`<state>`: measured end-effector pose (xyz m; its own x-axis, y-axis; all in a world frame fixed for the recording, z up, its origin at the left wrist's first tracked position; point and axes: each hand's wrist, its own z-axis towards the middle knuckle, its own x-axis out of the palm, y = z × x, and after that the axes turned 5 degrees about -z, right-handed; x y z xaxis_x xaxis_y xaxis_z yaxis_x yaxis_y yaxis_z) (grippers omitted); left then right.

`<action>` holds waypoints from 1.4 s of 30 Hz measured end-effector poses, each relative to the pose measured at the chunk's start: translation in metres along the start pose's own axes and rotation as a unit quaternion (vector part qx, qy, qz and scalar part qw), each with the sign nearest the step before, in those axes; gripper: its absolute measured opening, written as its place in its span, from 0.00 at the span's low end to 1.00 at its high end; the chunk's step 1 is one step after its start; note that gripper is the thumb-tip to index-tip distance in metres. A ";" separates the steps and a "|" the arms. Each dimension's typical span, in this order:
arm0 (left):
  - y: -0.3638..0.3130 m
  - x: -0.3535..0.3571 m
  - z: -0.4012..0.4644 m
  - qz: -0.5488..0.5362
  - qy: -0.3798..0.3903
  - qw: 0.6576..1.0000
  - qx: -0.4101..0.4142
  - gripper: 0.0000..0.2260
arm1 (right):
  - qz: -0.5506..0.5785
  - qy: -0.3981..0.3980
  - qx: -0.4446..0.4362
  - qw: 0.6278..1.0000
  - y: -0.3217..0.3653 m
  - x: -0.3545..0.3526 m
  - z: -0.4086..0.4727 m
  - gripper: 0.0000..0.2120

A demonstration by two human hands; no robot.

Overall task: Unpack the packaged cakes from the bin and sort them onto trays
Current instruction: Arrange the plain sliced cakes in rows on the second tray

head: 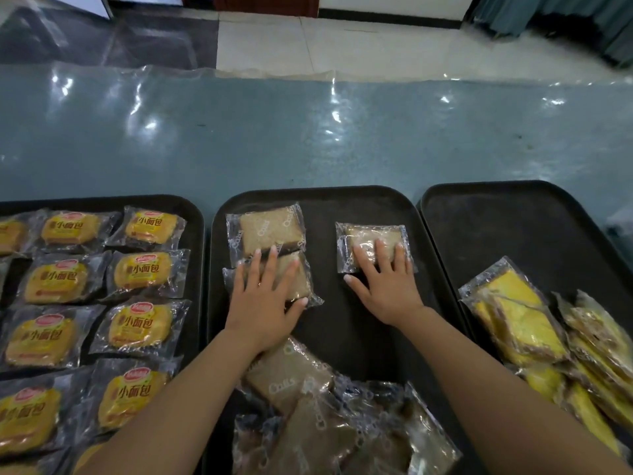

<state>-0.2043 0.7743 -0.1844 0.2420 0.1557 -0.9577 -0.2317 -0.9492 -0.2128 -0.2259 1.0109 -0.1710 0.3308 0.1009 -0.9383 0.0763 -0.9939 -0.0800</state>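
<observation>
Head view: nearest, a heap of brown wrapped cakes lies on the middle tray; farther in, the left hand presses flat on one packet, the right hand rests open-fingered on another packet, on the blue desk.

Two bare forearms enter from the lower edge, each ending in a bare hand: left hand, right hand. No sleeve, glove, watch, ring or bracelet shows on either arm up to the frame's edge. Fingernails are short and pale, without visible coloured polish. Both wrists are uncovered; the elbows lie outside the view.
</observation>
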 end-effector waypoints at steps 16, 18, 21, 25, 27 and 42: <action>0.006 0.012 -0.003 -0.011 -0.076 0.997 0.029 0.31 | 0.002 -0.026 -0.014 1.000 -0.009 -0.013 0.046 0.30; 0.006 0.012 -0.009 -0.014 -0.080 0.996 0.030 0.30 | 0.019 -0.046 -0.022 0.998 -0.003 -0.013 0.034 0.30; 0.007 0.016 -0.029 -0.008 -0.072 0.996 0.059 0.26 | 0.069 -0.068 -0.082 0.992 0.015 -0.006 0.003 0.32; 0.016 0.015 -0.068 -0.019 -0.068 0.994 0.088 0.24 | 0.076 -0.094 -0.194 0.974 0.042 0.017 -0.053 0.31; 0.022 0.015 -0.087 -0.013 -0.062 0.993 0.095 0.25 | 0.061 -0.095 -0.232 0.966 0.049 0.032 -0.079 0.29; 0.015 0.011 -0.134 0.021 0.038 0.996 0.072 0.25 | -0.012 -0.104 -0.289 0.952 0.052 0.052 -0.147 0.26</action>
<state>-0.0783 0.7253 -0.1725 0.2990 0.0892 -0.9501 -0.3756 -0.9042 -0.2031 -0.0664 0.9712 -0.1746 0.1329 0.0525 -0.9897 0.6060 -0.7945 0.0392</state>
